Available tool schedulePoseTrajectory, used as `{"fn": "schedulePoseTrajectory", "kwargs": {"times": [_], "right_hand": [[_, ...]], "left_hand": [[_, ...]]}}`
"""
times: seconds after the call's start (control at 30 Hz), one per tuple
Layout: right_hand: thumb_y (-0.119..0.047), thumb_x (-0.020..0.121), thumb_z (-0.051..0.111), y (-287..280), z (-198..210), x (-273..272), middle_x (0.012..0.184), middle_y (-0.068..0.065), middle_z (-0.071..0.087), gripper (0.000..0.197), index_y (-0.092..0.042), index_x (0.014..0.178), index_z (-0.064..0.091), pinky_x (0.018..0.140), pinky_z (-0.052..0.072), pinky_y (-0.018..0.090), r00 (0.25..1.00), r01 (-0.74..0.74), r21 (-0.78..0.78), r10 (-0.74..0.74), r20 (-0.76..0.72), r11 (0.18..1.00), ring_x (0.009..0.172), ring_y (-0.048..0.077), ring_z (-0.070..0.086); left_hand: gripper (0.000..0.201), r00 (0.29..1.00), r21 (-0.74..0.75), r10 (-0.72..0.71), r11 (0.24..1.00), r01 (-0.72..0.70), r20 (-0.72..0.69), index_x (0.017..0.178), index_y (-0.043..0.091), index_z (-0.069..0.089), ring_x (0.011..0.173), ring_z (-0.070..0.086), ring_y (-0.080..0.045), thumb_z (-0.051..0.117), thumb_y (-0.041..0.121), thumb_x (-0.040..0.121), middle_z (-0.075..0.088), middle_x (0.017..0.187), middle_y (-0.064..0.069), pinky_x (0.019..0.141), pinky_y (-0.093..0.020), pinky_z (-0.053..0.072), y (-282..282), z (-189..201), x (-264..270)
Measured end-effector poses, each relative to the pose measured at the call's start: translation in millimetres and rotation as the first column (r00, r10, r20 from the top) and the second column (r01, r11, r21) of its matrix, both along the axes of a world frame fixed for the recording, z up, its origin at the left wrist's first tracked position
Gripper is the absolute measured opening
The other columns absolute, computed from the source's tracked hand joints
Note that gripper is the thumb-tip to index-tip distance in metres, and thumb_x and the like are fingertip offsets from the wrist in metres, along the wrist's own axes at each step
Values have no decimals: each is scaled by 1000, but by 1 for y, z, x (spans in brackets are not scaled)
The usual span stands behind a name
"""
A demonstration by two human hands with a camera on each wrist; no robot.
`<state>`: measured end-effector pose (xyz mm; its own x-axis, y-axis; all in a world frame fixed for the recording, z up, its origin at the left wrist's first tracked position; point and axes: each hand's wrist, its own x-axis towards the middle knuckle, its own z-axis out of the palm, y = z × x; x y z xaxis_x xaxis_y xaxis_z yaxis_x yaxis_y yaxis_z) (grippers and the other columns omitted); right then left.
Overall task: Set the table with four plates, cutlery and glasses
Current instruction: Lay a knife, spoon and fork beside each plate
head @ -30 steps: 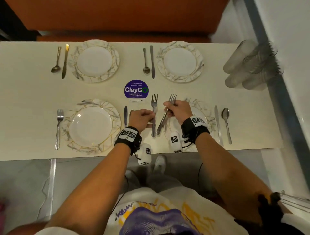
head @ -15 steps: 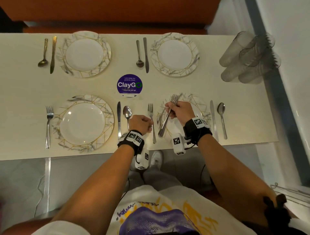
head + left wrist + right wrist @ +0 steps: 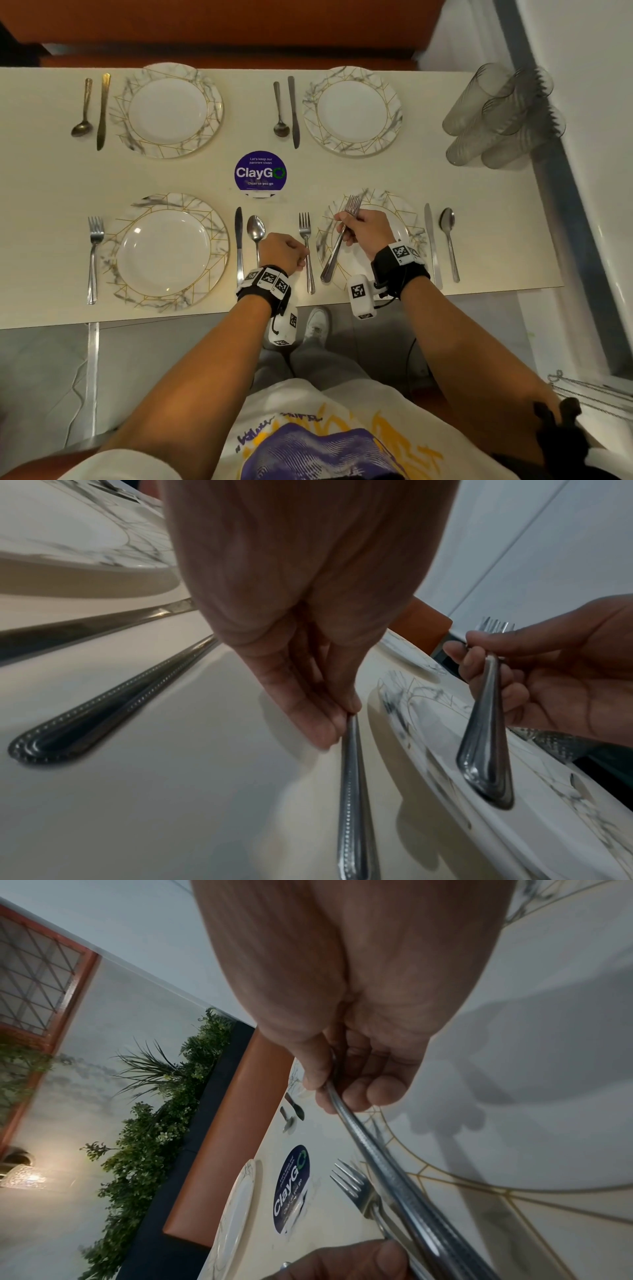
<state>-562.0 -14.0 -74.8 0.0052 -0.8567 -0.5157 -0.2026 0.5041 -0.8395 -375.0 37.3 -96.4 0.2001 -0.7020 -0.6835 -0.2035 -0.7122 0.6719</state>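
Marbled plates [image 3: 352, 149], four of them, sit bare on my cream table [image 3: 51, 178]. My left hand [image 3: 282, 251] pinches the fork [image 3: 306, 236] lying flat just left of the near right plate [image 3: 404, 212]. My right hand [image 3: 364, 233] curls around a second fork [image 3: 339, 240], held tilted above that plate. Clear glasses [image 3: 500, 116] lie heaped at the table's far right corner, near a white wall [image 3: 589, 102]. An orange bench [image 3: 222, 24] runs behind.
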Motion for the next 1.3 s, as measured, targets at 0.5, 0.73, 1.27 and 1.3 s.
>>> {"fn": "schedulePoseTrajectory", "kwargs": {"times": [0.5,0.73,1.27,1.3], "right_hand": [[-14,95,64,-13,23,15,72,10,70,15,-6,92,76,57,50,32,999,36,-46,-36,-10,998,59,20,59],[-13,92,68,-26,61,41,76,14,70,20,5,101,71,55,50,32,994,109,-136,-105,40,985,57,21,58],[-22,87,76,-43,82,38,90,7,77,8,-19,94,76,57,50,23,992,-50,-307,13,-124,950,78,15,70],[-25,87,75,-49,84,36,88,3,77,10,-19,95,75,61,52,23,983,-95,-334,35,-181,938,78,13,70]], "left_hand": [[26,978,-265,-170,944,196,118,95,16,71,79,70,-13,63,41,100,75,88,3,72,-27,55,-15,32,5],[17,928,-275,-318,926,260,-194,109,7,78,68,70,-13,75,9,92,78,89,-9,65,-31,56,-25,69,16],[20,869,-368,-15,909,-194,-495,109,-14,68,93,77,-35,72,-9,89,75,95,-21,82,-40,64,-119,128,52],[16,872,-376,-12,905,-198,-489,105,-9,70,88,77,-32,72,-8,90,76,89,-16,81,-40,64,-126,128,42]]}}
